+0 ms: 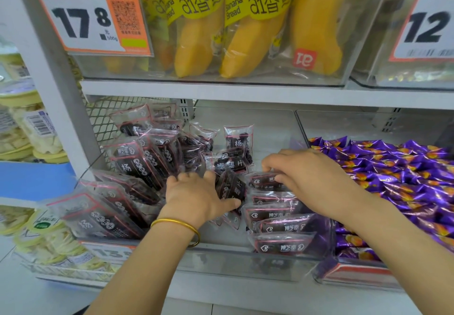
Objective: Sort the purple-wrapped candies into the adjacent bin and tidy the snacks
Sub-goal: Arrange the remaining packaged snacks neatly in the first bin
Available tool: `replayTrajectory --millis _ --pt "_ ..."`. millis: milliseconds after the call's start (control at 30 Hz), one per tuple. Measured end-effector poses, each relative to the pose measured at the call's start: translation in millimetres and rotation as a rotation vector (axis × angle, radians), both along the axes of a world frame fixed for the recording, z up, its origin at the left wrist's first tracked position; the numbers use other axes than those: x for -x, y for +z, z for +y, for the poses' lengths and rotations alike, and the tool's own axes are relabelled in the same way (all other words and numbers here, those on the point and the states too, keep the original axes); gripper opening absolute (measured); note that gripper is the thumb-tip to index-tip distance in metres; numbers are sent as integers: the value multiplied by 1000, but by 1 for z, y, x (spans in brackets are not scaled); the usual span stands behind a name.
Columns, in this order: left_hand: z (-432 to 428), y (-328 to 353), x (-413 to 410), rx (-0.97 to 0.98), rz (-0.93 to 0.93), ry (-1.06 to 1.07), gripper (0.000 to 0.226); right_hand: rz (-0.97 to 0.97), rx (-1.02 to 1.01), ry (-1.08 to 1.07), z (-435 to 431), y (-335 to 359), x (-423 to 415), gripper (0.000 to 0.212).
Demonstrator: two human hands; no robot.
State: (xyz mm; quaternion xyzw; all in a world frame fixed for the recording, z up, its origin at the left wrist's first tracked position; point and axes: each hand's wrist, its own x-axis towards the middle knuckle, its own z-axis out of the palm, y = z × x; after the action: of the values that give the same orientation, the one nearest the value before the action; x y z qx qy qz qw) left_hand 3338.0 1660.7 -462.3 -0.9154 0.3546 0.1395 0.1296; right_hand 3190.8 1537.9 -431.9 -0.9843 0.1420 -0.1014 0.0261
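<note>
Downward, the head camera looks at a shop shelf. A clear plastic bin (221, 263) sits at centre, and everything else is placed from it.

Inside the bin lie packets (132, 162). They are flat, glossy, see-through pouches with pink edges and dark fruit inside. Along the bin's left side they lean in a loose, overlapping fan. Along its right side they stand in a neat row, front to back.

The left hand (196, 192) wears a smooth gold bangle (177, 225) on its wrist. It reaches into the bin's middle with fingers spread wide, fingertips among the packets and thumb stretched right against one pouch. The right hand (307, 177) curls down over the back of the right row, fingertips pinching the top edge of the rear packet (264, 182).

Right of the bin, touching it, a clear side bin (348, 275) is heaped with candies (405, 179). These are small pillow shapes in crinkly, shiny purple foil with orange patches.

Above the bin, long yellow banana bread (196, 37) in clear wrappers stands upright beside an orange-bordered price tag (86, 15). Left of the bin, round tubs (32, 123) with pale yellow lids are stacked.
</note>
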Motion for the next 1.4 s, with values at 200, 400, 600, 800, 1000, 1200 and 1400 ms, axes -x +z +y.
replayTrajectory --millis 200,400,600,800,1000,1200,1400 --pt "4 -9 -2 162 75 13 90 21 7 3 1 1 0 23" --pt "4 -14 -4 271 198 52 84 20 8 7 0 1 0 23" --pt "-3 -14 2 430 205 32 70 17 15 30 -1 1 -1 19" --pt "-10 -5 -11 810 173 -59 41 35 -2 44 -4 2 0 21" --pt "-39 10 -18 1070 263 -216 29 50 -79 35 -6 8 -4 19" --pt "-74 4 -18 1251 808 -149 24 -1 -4 -93 -5 7 -8 14" --pt "-83 -3 -17 1241 1155 91 24 77 135 -121 -9 16 -13 18"
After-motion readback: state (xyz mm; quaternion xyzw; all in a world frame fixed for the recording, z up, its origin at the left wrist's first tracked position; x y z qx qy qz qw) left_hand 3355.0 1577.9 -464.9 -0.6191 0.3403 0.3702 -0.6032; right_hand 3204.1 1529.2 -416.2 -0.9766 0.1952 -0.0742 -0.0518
